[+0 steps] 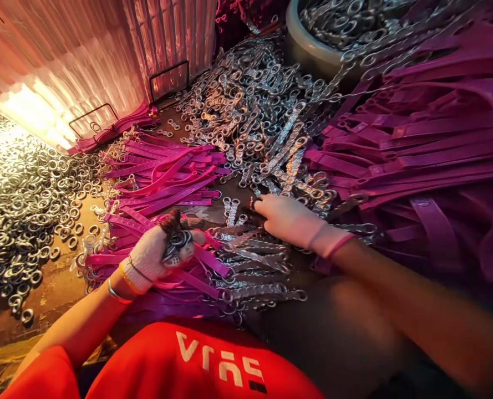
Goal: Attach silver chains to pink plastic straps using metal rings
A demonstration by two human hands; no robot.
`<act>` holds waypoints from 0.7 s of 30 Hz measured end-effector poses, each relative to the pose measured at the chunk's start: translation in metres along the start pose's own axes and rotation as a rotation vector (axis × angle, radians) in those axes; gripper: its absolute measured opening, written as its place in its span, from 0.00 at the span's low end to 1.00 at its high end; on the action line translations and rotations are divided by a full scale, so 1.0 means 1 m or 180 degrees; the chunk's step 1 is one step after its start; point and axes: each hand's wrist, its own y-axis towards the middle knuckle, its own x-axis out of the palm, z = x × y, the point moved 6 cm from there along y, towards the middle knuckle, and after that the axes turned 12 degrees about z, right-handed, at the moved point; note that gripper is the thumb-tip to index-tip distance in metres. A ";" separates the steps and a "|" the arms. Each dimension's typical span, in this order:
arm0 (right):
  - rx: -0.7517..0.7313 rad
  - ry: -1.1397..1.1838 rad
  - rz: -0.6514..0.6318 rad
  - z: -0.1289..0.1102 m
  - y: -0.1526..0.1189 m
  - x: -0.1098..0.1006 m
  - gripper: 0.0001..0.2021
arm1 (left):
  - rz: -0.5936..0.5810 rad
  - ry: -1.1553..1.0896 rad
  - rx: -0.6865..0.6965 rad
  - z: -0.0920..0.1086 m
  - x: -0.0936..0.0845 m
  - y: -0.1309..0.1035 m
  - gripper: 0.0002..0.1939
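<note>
The white-gloved left hand [159,250] grips round metal rings [179,241], best cupped level; the pale-gloved right hand [290,220], its hold unclear, is beside silver eyelet-ended links [246,105].

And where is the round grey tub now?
In the head view, the round grey tub is at the top, right of centre, beside the heap of silver metal links and beyond the white-gloved right hand.

Rings [34,205] lie left of the middle straps [163,172], links [246,105] behind those straps, and a tub [310,49] farther back.
</note>
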 end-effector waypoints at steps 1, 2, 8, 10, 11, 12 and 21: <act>0.0013 0.0096 -0.0048 0.004 0.001 0.008 0.15 | -0.0114 -0.0229 -0.0283 -0.002 0.002 0.000 0.22; 0.0074 0.0203 -0.0096 0.006 0.001 0.015 0.14 | -0.0231 -0.0363 -0.0483 -0.004 0.004 -0.001 0.22; 0.0261 0.0366 0.0150 0.014 0.000 0.020 0.10 | -0.0301 0.0059 -0.0132 -0.004 0.001 -0.006 0.20; 0.0381 0.0650 0.0625 0.017 -0.001 0.007 0.11 | -0.0281 0.0397 0.0103 -0.005 0.001 -0.008 0.18; 0.0451 0.0866 0.0908 0.017 -0.002 -0.002 0.12 | -0.0280 0.0564 0.0224 -0.004 0.001 -0.009 0.17; 0.0500 0.1122 0.1191 0.015 -0.005 -0.013 0.13 | -0.0261 0.0757 0.0340 -0.004 0.002 -0.009 0.15; -0.0504 0.2238 0.1355 -0.103 -0.028 -0.075 0.23 | -0.0021 0.1212 0.0498 -0.003 0.002 -0.001 0.23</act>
